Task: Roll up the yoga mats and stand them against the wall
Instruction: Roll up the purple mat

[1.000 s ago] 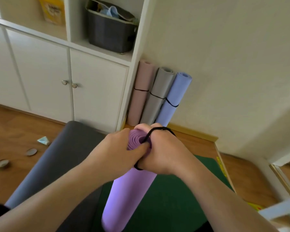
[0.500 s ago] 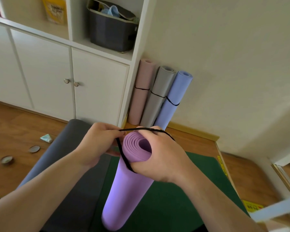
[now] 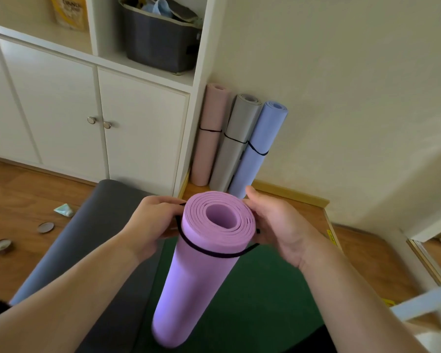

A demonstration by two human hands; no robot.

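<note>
Both hands on the band, purple mat upright between them.

Left hand (image 3: 152, 222) pinching the black band (image 3: 214, 254) at the roll's left side; right hand (image 3: 278, 225) curled around the right edge, gripping the band there. Purple mat (image 3: 201, 271) rolled, band looped just below its top, standing over the green mat (image 3: 252, 301) beside the grey mat (image 3: 87, 238). Beyond, pink (image 3: 209, 133), grey (image 3: 236, 141) and blue rolls (image 3: 259, 149) leaning against the wall (image 3: 341, 85).

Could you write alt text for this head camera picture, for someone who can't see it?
Two hands slip a black elastic band over the top of a rolled purple yoga mat: the left hand pinches the band, the right hand holds the far side. Behind, rolled pink, grey and blue mats stand against the wall.
</note>
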